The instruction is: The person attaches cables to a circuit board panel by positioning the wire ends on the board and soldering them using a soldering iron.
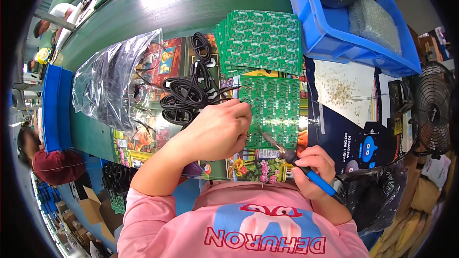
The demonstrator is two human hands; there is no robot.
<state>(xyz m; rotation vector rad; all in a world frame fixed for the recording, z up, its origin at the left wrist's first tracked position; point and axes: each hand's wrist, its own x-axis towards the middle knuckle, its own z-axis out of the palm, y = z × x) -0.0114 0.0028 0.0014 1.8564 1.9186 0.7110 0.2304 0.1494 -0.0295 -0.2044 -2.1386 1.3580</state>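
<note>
My right hand (313,172) grips a soldering iron (311,174) by its blue handle. The iron's metal tip points up and left over a green circuit board panel (272,105), close to its surface. At the panel's left edge my left hand (222,126) is closed in a pinch, knuckles up. What its fingertips hold is hidden under the hand. Coiled black cables (184,95) lie just beyond and left of that hand, and one thin cable end reaches onto the panel. A stack of green circuit board panels (263,40) lies directly behind the panel in front of me.
A clear plastic bag of black cables (110,81) lies at the left, near a blue bin (57,107). At the right are white paper with small brownish bits (346,88), a black fan (432,107) and a blue crate (334,40) holding bubble wrap. A person in a maroon top (57,166) is at far left.
</note>
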